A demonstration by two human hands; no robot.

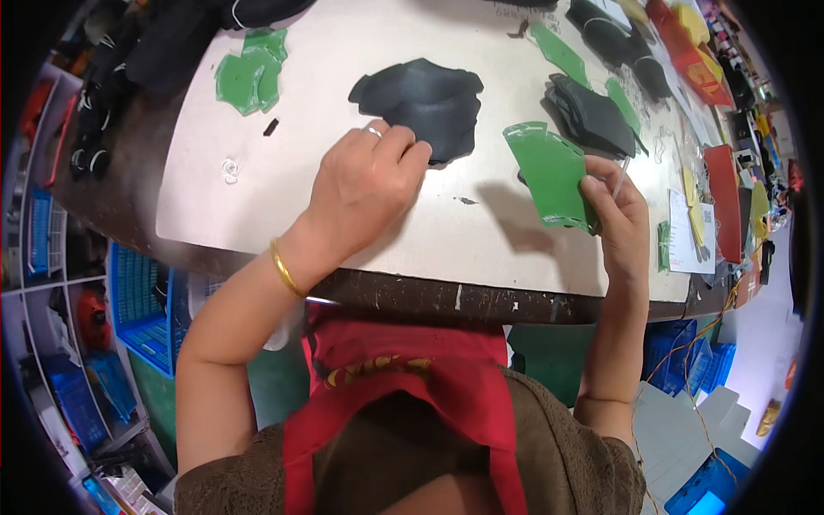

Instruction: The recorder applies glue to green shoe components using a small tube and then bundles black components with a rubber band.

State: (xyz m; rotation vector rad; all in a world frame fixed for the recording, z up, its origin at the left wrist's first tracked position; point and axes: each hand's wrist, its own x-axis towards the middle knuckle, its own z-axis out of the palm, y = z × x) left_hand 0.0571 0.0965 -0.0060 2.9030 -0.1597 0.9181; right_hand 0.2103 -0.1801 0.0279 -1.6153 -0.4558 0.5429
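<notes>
In my right hand point(620, 210) a flat green template point(549, 176) with pale edges is pinched between thumb and fingers, held up off the table with its shadow below. A thin pale strip shows by those fingers; I cannot make out what it is. My left hand point(369, 184), a ring on one finger, is curled closed at the lower left edge of a loose heap of black cut pieces point(429, 103). Its fingertips are hidden, so what they grip does not show. Beyond my right hand lies a stack of black cut pieces point(592, 116).
More green templates point(251, 73) lie at the far left, others point(558, 53) at the far right. A small white loop point(229, 171) and a black scrap point(271, 128) sit on the pale board point(283, 193). Black bundles point(163, 51) line the back; papers point(689, 230) lie right.
</notes>
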